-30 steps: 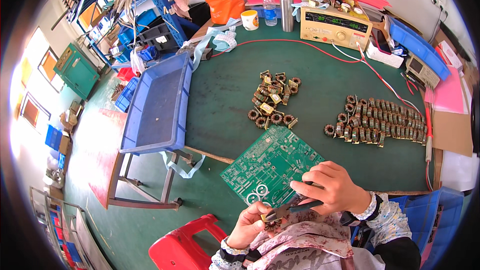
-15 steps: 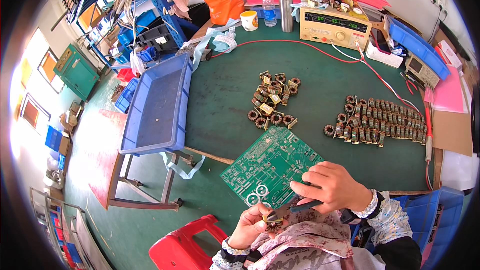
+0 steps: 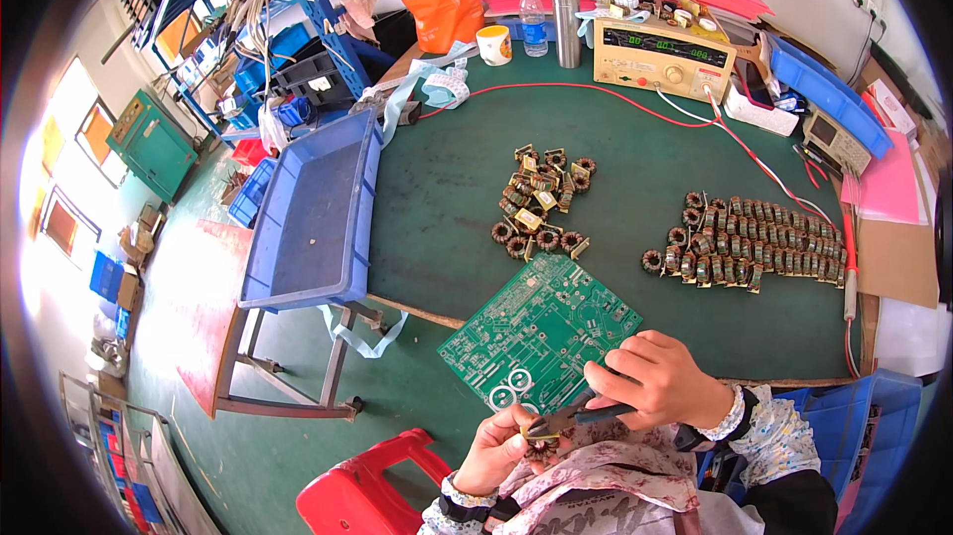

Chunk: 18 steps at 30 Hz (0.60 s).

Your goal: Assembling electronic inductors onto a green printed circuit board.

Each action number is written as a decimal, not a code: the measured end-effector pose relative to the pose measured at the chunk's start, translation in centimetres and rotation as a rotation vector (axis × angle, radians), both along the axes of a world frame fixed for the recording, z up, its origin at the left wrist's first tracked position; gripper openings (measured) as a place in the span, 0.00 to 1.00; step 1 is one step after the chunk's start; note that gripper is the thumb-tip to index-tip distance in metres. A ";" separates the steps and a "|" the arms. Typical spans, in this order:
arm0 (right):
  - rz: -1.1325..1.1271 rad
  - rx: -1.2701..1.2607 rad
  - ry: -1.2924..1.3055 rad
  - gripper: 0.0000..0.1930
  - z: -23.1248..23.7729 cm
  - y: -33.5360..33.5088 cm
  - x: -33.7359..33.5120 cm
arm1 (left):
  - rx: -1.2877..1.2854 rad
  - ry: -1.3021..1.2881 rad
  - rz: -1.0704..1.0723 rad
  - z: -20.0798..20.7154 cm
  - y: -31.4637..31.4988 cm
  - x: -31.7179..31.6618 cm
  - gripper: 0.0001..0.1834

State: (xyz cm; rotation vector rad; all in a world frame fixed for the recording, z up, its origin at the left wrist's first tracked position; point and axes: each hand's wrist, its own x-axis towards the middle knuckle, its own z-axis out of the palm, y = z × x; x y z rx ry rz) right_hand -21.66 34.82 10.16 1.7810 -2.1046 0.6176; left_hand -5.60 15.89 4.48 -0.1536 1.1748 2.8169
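Low in the picture, my left hand (image 3: 486, 454) pinches a toroidal coil (image 3: 542, 451) with a yellowish base. My right hand (image 3: 667, 382) grips dark-handled pliers (image 3: 603, 414), whose jaws meet the base of that coil. I cannot tell whether they are closed on a lead. Just beyond my hands lies a green circuit board (image 3: 541, 322) with white rings printed near its near corner, reaching over the table edge. Behind the board is a loose heap of coils (image 3: 544, 200), and to its right stand several rows of coils (image 3: 759, 242).
An empty blue tray (image 3: 313, 217) stands left of the green table (image 3: 447, 168). A red stool (image 3: 362, 485) is at lower left, blue bins (image 3: 874, 446) at lower right. Along the back are a power supply (image 3: 663, 54) with red and white leads, a steel flask (image 3: 566, 29), a bottle (image 3: 533, 24) and a mug (image 3: 493, 45).
My right hand has shifted slightly to the right and down, and the pliers have turned a little at the coil. The left hand stays nearly in place, still holding the coil.
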 end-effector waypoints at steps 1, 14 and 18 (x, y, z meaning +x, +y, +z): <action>0.001 0.000 0.000 0.19 0.0 0.0 0.0 | 0.000 0.000 0.001 0.0 -0.1 0.0 0.18; -0.026 -0.095 0.027 0.18 -1.3 -0.5 0.2 | 0.075 -0.002 -0.042 -0.5 -0.6 -0.3 0.17; -0.056 -0.112 0.099 0.18 -1.7 -0.4 0.2 | -0.010 -0.038 0.020 -0.1 -0.4 -0.4 0.18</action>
